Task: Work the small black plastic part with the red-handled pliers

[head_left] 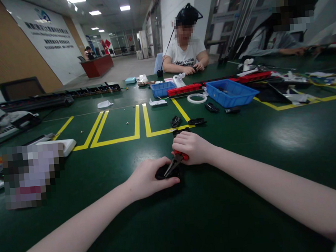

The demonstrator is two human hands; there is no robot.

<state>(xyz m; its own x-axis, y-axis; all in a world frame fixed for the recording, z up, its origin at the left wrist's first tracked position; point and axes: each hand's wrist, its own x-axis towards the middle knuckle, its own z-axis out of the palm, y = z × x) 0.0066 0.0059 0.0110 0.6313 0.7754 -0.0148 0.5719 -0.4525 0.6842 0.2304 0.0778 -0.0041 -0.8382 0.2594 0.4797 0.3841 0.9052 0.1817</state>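
Observation:
Near the middle of the green table [220,199], my left hand [151,177] grips a small black part [168,173] between thumb and fingers. My right hand [191,146] is closed round the red handles of long-nosed pliers [175,163]. The plier jaws point down and left and reach the black part; whether they pinch it is too small to tell. Just beyond my right hand lie more black parts, among them a tangled one [175,121] and a flat one [197,121].
Blue bins [231,93] [163,89], a white tape roll [197,98] and red strips [185,89] lie farther back. Yellow tape marks [117,141] cross the table. A white device [67,146] is at left. Across the table sits a person [185,56]; another is at right.

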